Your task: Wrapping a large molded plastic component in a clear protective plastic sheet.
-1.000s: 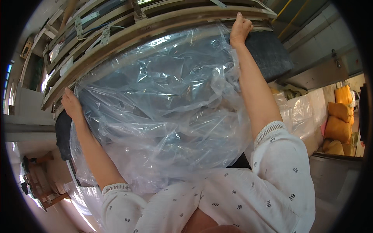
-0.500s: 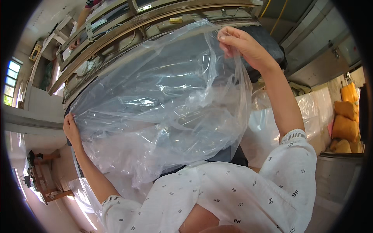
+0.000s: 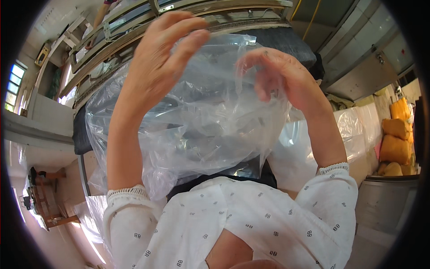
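A large clear plastic sheet (image 3: 201,130), crumpled and shiny, lies over the dark padded table edge in front of me and hangs toward my lap. My left hand (image 3: 165,58) is raised above its far left part, fingers stretched and apart, with nothing in them. At the upper right of the sheet, my right hand (image 3: 282,76) has its fingers curled on the film, which bunches around them. That hand is slightly blurred, and the exact grip is partly hidden by film.
Long metal and wooden rails (image 3: 121,45) run along the far side of the dark padded surface (image 3: 286,42). At the far left, another person's arm (image 3: 101,15) shows behind them. More clear plastic (image 3: 354,125) lies to the right, near orange bundles (image 3: 396,134). A wooden stool (image 3: 47,193) stands at left.
My left hand has let go of the sheet's left edge and swung up and right over it. My right hand has come slightly nearer, and the sheet has slackened and gathered.
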